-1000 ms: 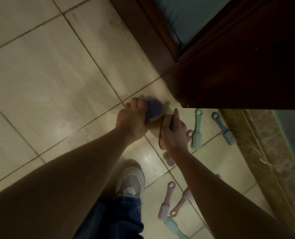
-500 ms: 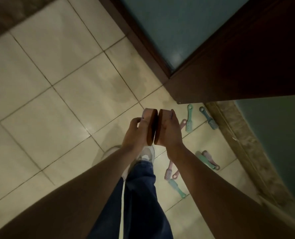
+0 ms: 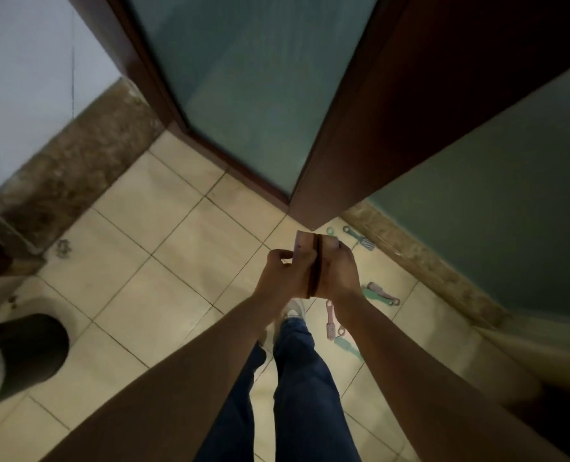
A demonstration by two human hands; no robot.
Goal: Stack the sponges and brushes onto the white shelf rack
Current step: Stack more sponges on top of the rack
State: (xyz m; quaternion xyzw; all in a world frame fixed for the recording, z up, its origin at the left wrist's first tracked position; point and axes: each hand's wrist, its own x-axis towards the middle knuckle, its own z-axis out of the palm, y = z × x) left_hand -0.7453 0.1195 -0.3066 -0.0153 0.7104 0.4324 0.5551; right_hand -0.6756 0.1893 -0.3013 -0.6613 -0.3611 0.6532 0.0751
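- Between my two hands, held out in front of me above the floor, two sponges (image 3: 305, 251) stand on edge, pressed flat together so their dark scouring sides meet in a thin seam.
- My left hand (image 3: 285, 276) grips the left one, fingers curled round its outer face.
- My right hand (image 3: 340, 275) grips the right one, fingertips hooked over its top edge.
- I see a small dark speck on the pale face above the left hand; it is too blurred for me to read as writing.
- To the right of and below the right hand, brushes lie scattered on the tiled floor (image 3: 177, 261).
- A teal brush (image 3: 360, 240) lies just beyond the right fingertips, near the stone skirting.
- A pink and green pair (image 3: 380, 293) lies touching, just right of the right wrist.
- A pink brush (image 3: 330, 323) lies beside the right forearm, with a green brush (image 3: 348, 348) nearer to me.
- Beyond both hands stands a dark wooden door frame (image 3: 360, 128) with frosted glass (image 3: 250, 78).
- Well off to the left of the left hand sits a dark round bin (image 3: 30, 351).
- Beneath the hands I see my jeans (image 3: 303, 378) and a pale shoe (image 3: 295, 310).
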